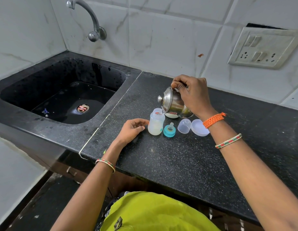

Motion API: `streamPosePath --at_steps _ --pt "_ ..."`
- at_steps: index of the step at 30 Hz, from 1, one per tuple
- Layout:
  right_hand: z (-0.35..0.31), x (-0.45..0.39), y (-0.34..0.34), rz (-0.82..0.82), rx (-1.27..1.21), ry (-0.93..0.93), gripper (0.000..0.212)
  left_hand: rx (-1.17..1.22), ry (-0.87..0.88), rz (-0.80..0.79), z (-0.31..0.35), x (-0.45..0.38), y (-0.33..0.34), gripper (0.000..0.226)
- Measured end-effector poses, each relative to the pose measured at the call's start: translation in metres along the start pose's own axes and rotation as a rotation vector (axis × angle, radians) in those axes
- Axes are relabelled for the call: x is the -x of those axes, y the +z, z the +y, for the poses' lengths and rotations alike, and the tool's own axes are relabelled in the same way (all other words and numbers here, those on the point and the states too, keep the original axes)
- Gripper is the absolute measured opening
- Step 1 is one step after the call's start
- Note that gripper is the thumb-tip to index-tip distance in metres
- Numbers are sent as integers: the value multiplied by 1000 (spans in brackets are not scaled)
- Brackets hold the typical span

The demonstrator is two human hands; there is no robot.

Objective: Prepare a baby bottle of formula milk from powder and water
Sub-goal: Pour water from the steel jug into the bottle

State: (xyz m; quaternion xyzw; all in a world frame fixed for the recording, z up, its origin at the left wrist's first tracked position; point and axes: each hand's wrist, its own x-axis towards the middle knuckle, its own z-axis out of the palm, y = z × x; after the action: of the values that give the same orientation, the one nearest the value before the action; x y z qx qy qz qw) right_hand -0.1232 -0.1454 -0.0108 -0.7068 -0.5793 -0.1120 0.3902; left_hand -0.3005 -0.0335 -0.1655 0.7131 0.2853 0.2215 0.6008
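Near the back edge of the black granite counter, the right hand grasps a lidded steel pot, tilted with its lip over the open baby bottle. The left hand, fingers loosely curled, touches the bottle's side. Just beside the bottle lie the teal teat ring, clear cap and white lid.

A speckled black tabletop carries a translucent white baby bottle, a teal nipple ring and a shiny steel pot.
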Motion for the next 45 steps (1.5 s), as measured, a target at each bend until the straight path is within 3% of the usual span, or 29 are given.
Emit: streamPosePath --at_steps 30,45 --pt "5 -2 11 33 64 -70 19 -1 -2 4 -3 0 -1 36" --pt "15 11 6 165 -65 117 19 -30 -1 8 -2 0 0 34"
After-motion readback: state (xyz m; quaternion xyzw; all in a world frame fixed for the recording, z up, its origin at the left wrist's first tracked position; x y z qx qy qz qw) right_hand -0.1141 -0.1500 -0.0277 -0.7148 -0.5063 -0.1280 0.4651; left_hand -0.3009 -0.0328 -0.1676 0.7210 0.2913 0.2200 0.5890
